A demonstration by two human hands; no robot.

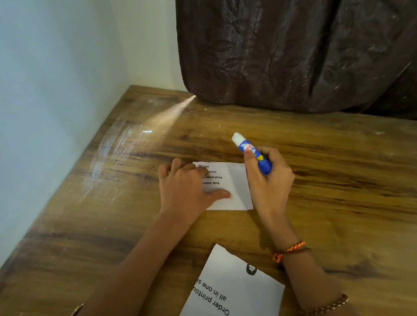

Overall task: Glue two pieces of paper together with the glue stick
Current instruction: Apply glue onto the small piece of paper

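Note:
A small torn piece of printed white paper [234, 194] lies on the wooden table [335, 212]. My left hand [185, 188] presses flat on its left part, thumb stretched across it. My right hand [268, 180] grips a blue glue stick [251, 152] just right of the paper, lifted off it. The stick's white tip points up and to the left. A second, larger torn piece of paper [239, 297] with big black print lies near the front edge, between my forearms.
A pale wall [45, 95] runs along the table's left side. A dark brown curtain [311, 48] hangs over the table's far edge. Bare wood stretches to the right and far side of the papers.

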